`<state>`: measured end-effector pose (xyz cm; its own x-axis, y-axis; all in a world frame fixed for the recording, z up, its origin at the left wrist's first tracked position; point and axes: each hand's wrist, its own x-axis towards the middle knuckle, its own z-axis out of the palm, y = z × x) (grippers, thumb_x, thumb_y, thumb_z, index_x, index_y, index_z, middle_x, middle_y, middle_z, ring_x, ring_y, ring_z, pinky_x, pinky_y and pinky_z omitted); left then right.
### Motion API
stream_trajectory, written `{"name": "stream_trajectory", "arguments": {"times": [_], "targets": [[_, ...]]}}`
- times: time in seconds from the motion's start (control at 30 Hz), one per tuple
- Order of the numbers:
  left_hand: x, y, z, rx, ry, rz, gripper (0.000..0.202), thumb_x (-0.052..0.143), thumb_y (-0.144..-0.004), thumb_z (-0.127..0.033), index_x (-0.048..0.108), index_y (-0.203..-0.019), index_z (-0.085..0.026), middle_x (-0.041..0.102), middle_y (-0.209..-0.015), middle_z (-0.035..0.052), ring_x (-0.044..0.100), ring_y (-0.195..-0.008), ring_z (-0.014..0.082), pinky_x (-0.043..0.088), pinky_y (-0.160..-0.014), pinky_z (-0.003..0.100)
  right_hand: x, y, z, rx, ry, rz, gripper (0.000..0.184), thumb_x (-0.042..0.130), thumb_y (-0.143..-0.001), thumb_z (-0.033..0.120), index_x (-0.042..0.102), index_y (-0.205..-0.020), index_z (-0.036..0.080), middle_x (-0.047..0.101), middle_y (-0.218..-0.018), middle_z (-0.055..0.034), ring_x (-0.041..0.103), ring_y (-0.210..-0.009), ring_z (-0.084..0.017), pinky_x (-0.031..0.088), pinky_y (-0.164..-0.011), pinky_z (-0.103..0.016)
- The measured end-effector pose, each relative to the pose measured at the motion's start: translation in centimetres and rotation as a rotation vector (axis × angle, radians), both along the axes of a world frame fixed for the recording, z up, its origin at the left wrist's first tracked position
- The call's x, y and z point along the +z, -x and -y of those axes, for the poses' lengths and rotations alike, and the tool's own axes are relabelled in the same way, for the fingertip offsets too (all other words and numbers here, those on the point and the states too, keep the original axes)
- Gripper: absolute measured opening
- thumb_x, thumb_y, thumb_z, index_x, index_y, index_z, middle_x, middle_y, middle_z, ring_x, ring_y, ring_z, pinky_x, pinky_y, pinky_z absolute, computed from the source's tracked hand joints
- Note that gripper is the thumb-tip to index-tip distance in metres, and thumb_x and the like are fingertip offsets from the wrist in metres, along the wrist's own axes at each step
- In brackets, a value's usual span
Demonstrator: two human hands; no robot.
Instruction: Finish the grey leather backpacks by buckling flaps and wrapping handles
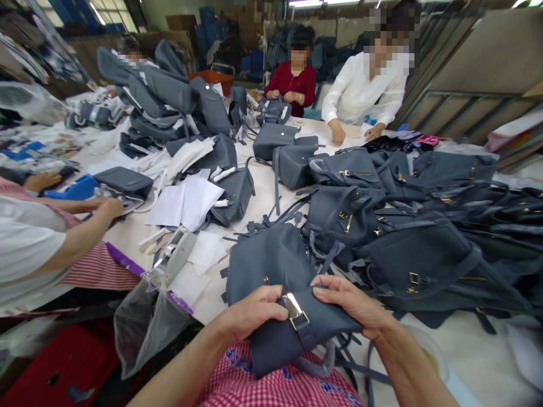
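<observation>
A dark blue-grey leather-look bag [267, 257] lies at the table's near edge in front of me, its flap [275, 342] folded towards my body. On the flap is a gold-coloured buckle [296, 311] with a short strap running through it. My left hand [261, 311] grips the flap just left of the buckle, thumb on top. The flap's right part is pinched by my right hand [345, 299]; its fingers curl over the fold, and their undersides are hidden. A small gold stud [266, 280] shows on the bag's body.
Many similar bags [419, 254] are heaped on the right. More bags [161, 96] and white paper sheets [184, 198] cover the left side. A tape dispenser [173, 254] stands near the left edge. Co-workers sit at left and stand across the table [250, 164].
</observation>
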<state>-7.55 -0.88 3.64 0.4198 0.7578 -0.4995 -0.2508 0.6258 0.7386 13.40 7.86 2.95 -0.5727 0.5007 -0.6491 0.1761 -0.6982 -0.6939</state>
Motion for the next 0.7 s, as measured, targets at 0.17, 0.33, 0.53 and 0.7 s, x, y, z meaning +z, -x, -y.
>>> {"name": "stream_trajectory", "arguments": {"times": [0.17, 0.33, 0.53, 0.7], "targets": [[0.2, -0.3, 0.1, 0.042, 0.019, 0.042, 0.036, 0.072, -0.06, -0.029, 0.066, -0.093, -0.014, 0.066, -0.081, 0.0017, 0.058, -0.071, 0.0136, 0.046, -0.067, 0.023, 0.2, 0.2, -0.4, 0.017, -0.01, 0.012, 0.039, 0.085, -0.055, 0.041, 0.062, -0.074, 0.017, 0.064, -0.059, 0.0048, 0.053, -0.047, -0.008, 0.039, -0.047, -0.019], [-0.3, -1.8, -0.1, 0.103, -0.087, -0.427, 0.032, 0.073, -0.065, -0.035, 0.068, -0.086, -0.012, 0.063, -0.071, -0.0015, 0.052, -0.062, 0.0123, 0.04, -0.055, 0.021, 0.3, 0.5, -0.4, 0.04, -0.043, 0.036, 0.041, 0.084, -0.054, 0.045, 0.061, -0.074, 0.017, 0.061, -0.056, 0.0064, 0.05, -0.046, -0.007, 0.035, -0.045, -0.018], [-0.7, -1.4, 0.1, 0.013, -0.097, -0.288, 0.028, 0.065, -0.074, -0.035, 0.066, -0.092, -0.013, 0.066, -0.083, 0.0007, 0.055, -0.069, 0.0136, 0.042, -0.064, 0.023, -0.2, 0.2, -0.5, 0.044, -0.023, 0.032, 0.044, 0.085, -0.053, 0.046, 0.059, -0.075, 0.017, 0.06, -0.057, 0.0066, 0.05, -0.047, -0.006, 0.034, -0.046, -0.018], [-0.9, -0.6, 0.3, 0.045, 0.061, -0.022, 0.032, 0.071, -0.067, -0.033, 0.065, -0.091, -0.013, 0.067, -0.084, 0.0023, 0.056, -0.067, 0.0128, 0.043, -0.066, 0.024, -0.2, 0.1, -0.2, 0.048, -0.004, 0.036, 0.045, 0.084, -0.055, 0.045, 0.058, -0.078, 0.018, 0.061, -0.061, 0.0056, 0.05, -0.049, -0.007, 0.036, -0.049, -0.019]]}}
